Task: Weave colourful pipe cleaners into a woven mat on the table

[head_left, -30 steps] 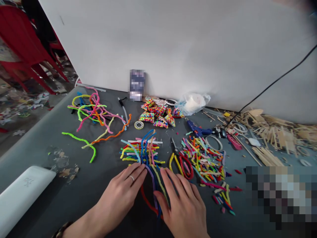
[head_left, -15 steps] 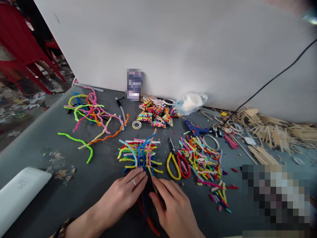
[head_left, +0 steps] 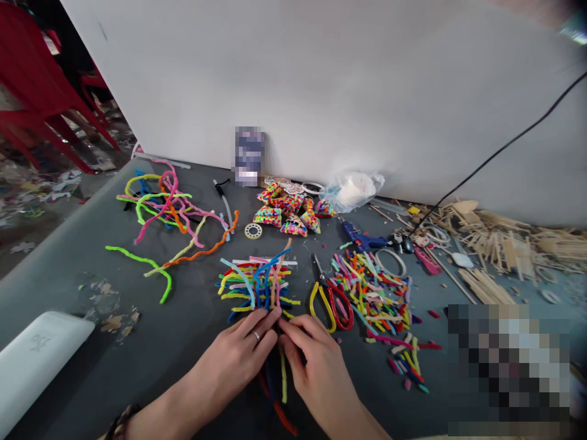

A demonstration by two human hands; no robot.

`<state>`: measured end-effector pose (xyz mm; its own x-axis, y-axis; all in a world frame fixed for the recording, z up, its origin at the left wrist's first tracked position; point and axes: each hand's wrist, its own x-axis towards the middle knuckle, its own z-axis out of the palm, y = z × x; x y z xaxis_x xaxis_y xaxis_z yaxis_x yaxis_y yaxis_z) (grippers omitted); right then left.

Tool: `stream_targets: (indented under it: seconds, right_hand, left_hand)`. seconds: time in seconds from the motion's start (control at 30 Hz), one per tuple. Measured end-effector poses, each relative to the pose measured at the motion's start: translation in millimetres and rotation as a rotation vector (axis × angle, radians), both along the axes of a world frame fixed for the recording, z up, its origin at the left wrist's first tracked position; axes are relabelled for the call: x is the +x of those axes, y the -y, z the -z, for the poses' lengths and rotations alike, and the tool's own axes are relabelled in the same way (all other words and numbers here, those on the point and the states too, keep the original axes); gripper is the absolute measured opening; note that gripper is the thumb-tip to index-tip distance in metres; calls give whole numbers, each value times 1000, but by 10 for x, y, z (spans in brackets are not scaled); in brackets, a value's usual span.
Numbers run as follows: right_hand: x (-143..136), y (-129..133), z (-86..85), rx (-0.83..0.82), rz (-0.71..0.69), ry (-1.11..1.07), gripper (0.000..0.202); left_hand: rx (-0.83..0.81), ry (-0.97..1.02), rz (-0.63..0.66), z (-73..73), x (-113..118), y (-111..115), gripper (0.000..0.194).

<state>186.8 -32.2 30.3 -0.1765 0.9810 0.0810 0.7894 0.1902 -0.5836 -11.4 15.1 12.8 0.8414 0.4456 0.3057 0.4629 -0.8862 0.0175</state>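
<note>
A mat of crossed, colourful pipe cleaners [head_left: 257,284] lies on the table before me, with several lengthwise strands running toward my body. My left hand [head_left: 245,348], with a ring, is closed over the mat's near edge, its fingertips pressing the pipe cleaners down. Beside it, my right hand [head_left: 314,360] pinches at the near edge, thumb against index finger, on a pale yellow pipe cleaner [head_left: 284,376] whose loose end hangs toward me. A red-orange pipe cleaner [head_left: 285,418] trails below the hands. The exact grip under the fingertips is partly hidden.
Scissors [head_left: 325,299] lie right of the mat, near a heap of cut pipe-cleaner pieces [head_left: 376,290]. Behind are small woven pillow shapes [head_left: 293,211] and a blue glue gun [head_left: 362,237]. Long pipe cleaners [head_left: 169,201] lie left; wooden sticks [head_left: 504,244] lie right.
My right hand has drawn in closer to my left, fingertips now pinched at the near edge. The pale yellow pipe cleaner's end now hangs down between my hands.
</note>
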Motion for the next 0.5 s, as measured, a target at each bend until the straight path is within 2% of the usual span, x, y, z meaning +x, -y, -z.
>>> stream_targets:
  seconds: [0.2,0.37,0.5]
  right_hand:
    - [113,-114,-57,56,-48,5,33]
    - [275,-216,-75,6,-99,-78,31]
    - [333,-276,-80,12,-112,-63,27]
  left_hand:
    - [19,4,-13,-8,-17,-1,42]
    - [-7,-70,-19,29,-13,18,51]
    - [7,-91,-20,58,-1,56,49]
